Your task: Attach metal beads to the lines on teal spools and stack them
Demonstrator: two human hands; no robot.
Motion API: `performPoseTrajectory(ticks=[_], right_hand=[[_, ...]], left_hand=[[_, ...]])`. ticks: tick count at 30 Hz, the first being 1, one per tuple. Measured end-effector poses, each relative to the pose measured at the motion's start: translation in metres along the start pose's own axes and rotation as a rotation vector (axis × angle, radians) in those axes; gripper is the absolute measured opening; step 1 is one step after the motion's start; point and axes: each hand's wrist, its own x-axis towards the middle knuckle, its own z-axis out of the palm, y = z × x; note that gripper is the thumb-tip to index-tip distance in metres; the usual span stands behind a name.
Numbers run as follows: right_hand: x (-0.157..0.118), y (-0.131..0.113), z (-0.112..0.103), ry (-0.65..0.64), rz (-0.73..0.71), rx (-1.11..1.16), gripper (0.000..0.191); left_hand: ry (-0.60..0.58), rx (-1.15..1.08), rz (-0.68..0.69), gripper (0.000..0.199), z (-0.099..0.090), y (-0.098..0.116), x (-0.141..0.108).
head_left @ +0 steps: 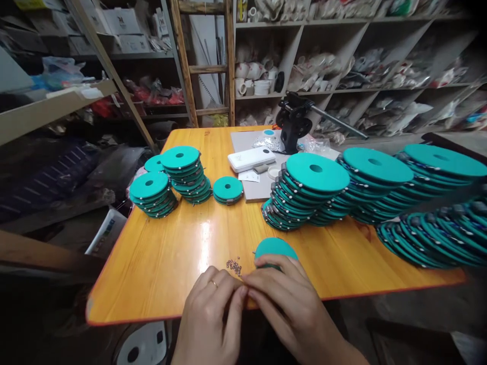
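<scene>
My left hand (213, 309), with a ring on one finger, is closed in a pinch near the table's front edge. Fingertip to fingertip with it, my right hand (287, 299) pinches too. Whatever lies between the fingertips is too small or hidden to make out. Just beyond them is a small heap of tiny metal beads (234, 265) on the wooden table (182, 263). A round teal foam disc (276, 247) lies partly beneath my right hand, its near part covered by the fingers.
Stacks of teal discs with a centre hole stand at left (148, 186) and right (317, 172); one row of discs (429, 238) leans over. A white power bank (251, 159) and a black hand press (294, 121) are at the back. Loaded shelves (335, 56) line the wall.
</scene>
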Motion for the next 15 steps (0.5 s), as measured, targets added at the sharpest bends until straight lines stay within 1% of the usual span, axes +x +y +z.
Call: performPoseTrajectory(ticks=[2,4,5,8,10,12,15], right_hand=[[0.003,0.000,0.004,0.012,0.036,0.045,0.016],[0.004,0.001,0.006,0.025,0.074,0.058,0.013],[0.004,0.002,0.006,0.042,0.091,0.060,0.013],[0.004,0.002,0.008,0.109,0.116,0.059,0.014],[0.004,0.002,0.009,0.134,0.121,0.059,0.014],[0.005,0.001,0.010,0.150,0.125,0.064,0.014],[0.007,0.000,0.011,0.176,0.133,0.073,0.015]], left_hand=[[-0.005,-0.020,-0.010,0.023,-0.004,-0.002,0.000],[0.006,-0.005,-0.040,0.016,-0.010,-0.007,0.003],[0.018,0.035,-0.068,0.013,-0.013,-0.010,0.005],[0.036,0.197,-0.162,0.011,-0.020,-0.018,0.014],[0.010,0.241,-0.188,0.010,-0.022,-0.020,0.020],[-0.007,0.244,-0.187,0.009,-0.021,-0.021,0.025],[0.002,0.257,-0.179,0.008,-0.018,-0.020,0.030]])
